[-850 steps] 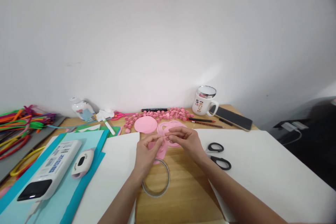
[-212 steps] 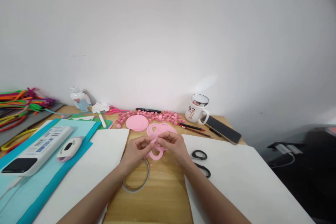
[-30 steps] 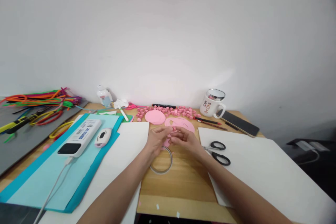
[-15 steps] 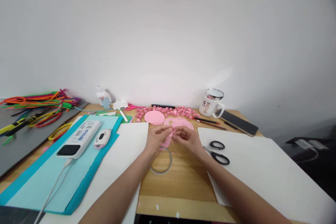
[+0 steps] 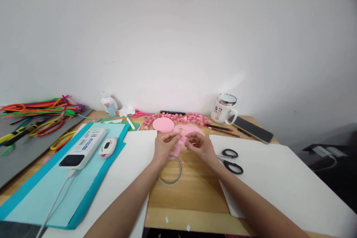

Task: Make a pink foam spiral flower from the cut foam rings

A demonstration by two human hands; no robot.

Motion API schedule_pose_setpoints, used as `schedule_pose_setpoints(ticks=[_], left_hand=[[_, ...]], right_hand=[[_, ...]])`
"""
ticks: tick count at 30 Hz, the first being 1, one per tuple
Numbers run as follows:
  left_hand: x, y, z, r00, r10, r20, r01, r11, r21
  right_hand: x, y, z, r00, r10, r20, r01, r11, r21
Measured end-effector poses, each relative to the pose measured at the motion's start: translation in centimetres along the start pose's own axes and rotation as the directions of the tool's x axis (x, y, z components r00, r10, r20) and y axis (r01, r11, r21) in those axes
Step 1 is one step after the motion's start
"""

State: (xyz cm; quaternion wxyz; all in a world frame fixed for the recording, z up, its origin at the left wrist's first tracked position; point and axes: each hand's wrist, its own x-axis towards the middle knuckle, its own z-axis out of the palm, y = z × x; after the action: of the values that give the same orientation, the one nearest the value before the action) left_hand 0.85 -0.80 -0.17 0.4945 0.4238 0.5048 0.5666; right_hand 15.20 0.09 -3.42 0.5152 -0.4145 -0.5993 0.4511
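My left hand (image 5: 164,145) and my right hand (image 5: 201,146) pinch a small pink paper piece (image 5: 182,142) above the tape ring (image 5: 169,171). Black scissors (image 5: 230,160) lie right; pink paper balls (image 5: 178,118) line the back.

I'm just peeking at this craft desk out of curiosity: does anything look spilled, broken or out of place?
Nothing looks spilled or broken. The left hand and right hand pinch a small pink paper piece above a tape ring. Tiny paper scraps dot the table's near edge, and the pipe cleaners lie in a loose tangle at far left.
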Motion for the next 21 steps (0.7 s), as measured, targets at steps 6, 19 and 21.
schedule_pose_setpoints(ticks=[6, 19, 21], left_hand=[[-0.13, 0.04, 0.02, 0.996, -0.044, 0.072, 0.044, 0.999, 0.001], [-0.44, -0.02, 0.17, 0.989, 0.011, 0.148, -0.014, 1.000, 0.016], [-0.33, -0.30, 0.06, 0.987, 0.025, 0.159, -0.028, 0.999, 0.020]], right_hand=[[-0.06, -0.43, 0.00, 0.998, 0.028, -0.063, -0.022, 0.996, 0.087], [-0.21, -0.44, 0.04, 0.998, 0.003, -0.068, 0.007, 0.991, 0.136], [-0.22, -0.29, 0.04, 0.998, -0.014, -0.057, 0.022, 0.990, 0.138]])
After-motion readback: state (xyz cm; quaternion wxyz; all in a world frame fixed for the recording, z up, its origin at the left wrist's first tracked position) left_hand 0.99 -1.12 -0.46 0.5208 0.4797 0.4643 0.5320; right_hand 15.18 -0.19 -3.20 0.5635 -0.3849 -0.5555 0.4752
